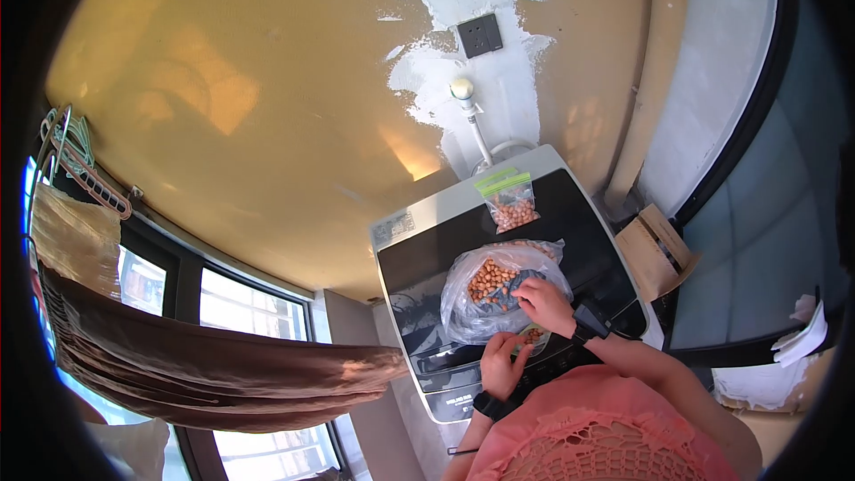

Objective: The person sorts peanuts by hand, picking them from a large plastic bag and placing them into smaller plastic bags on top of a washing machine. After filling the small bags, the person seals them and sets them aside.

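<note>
A crumpled clear plastic bag (pixel 459 303) lies open on the dark lid of a top-loading washing machine (pixel 410 272). Inside it are many round brown nuts (pixel 488 281) and some blue-grey material I cannot identify. My right hand (pixel 545 305) is over the right side of this bag, its fingers curled together at the nuts; what they hold is hidden. Below, my left hand (pixel 503 365) grips the edge of a small clear bag (pixel 536 338) with a few nuts in it. A filled zip bag (pixel 514 205) of similar nuts, with a green top strip, lies toward the back.
A socket (pixel 480 35) and a tap (pixel 462 89) are on the wall behind the machine. An open cardboard box (pixel 655 254) stands to the right. Brown cloth (pixel 223 356) hangs on the left before the windows.
</note>
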Action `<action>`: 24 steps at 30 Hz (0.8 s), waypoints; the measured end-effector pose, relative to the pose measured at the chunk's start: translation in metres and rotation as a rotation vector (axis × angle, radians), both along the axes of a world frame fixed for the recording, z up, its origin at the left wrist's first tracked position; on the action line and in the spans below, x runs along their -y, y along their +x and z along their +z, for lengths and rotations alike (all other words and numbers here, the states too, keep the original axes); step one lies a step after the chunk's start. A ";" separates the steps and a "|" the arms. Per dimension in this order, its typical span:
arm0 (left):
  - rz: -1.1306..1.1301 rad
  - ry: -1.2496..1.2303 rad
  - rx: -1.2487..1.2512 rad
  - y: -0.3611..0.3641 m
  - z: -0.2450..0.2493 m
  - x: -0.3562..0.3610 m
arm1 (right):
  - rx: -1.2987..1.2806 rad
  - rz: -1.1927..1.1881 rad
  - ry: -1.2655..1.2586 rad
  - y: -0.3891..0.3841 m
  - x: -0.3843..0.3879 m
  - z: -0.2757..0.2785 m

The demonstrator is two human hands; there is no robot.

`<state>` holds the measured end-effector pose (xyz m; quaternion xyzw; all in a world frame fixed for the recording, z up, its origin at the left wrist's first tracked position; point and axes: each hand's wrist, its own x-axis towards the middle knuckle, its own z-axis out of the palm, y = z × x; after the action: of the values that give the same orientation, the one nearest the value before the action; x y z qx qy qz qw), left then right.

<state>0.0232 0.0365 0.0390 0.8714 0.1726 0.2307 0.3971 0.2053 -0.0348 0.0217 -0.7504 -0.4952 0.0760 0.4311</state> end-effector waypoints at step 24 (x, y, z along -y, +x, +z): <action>-0.035 -0.031 0.028 -0.004 -0.007 0.000 | -0.293 0.084 0.114 -0.016 0.016 0.052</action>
<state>0.0189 0.0365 0.0319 0.8648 0.1553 0.2330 0.4169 0.1889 -0.0513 0.0734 -0.6840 -0.4615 0.1745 0.5372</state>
